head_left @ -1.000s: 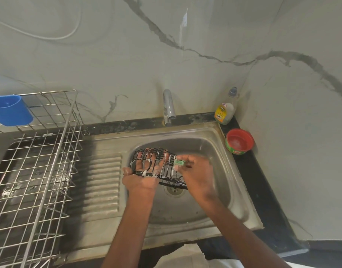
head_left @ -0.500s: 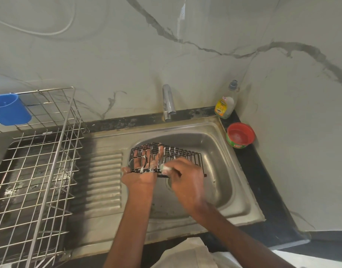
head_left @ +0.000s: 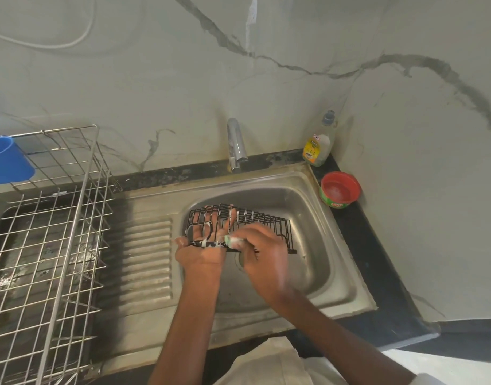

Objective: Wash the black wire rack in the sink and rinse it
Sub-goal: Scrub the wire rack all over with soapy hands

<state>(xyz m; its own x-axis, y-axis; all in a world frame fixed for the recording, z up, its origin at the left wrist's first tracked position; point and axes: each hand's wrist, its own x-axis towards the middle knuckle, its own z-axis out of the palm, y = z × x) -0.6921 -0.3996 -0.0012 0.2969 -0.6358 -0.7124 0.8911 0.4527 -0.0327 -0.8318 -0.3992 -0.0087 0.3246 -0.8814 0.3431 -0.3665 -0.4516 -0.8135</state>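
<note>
Standing beyond the hands at the back rim of the sink [head_left: 347, 276] is a chrome tap [head_left: 237, 145], its spout over the basin edge. To the right of the right hand [head_left: 262, 252], in the counter [head_left: 383, 276] corner, a clear dish-soap bottle [head_left: 318, 144] with a yellow label stands upright against the wall; just in front of it sits a round red-and-green tub [head_left: 339, 189], uncovered, holding a pale paste. To the left of the left hand [head_left: 201, 250] lies the ribbed drainboard [head_left: 148, 262], and farther left a steel wire dish basket [head_left: 44, 245] with a blue plastic cup [head_left: 8, 159] hung on its back corner; what lies under the basket's grid is dark and cannot be made out.

Between these, over the basin, the black wire rack [head_left: 255, 220] is held up, tilted and flecked with foam. The left hand holds it from beneath at its left end, palm up, fingers [head_left: 211, 220] spread and reaching behind the wires, the rack's near bar lying across the hand. The right hand, somewhat blurred, is curled round a small green scrub pad [head_left: 233, 240] and presses it on the rack's near bar just beside the left hand. Its back hides the middle of the rack and part of the drain [head_left: 240, 258]. Both forearms cross the sink's front edge.
</note>
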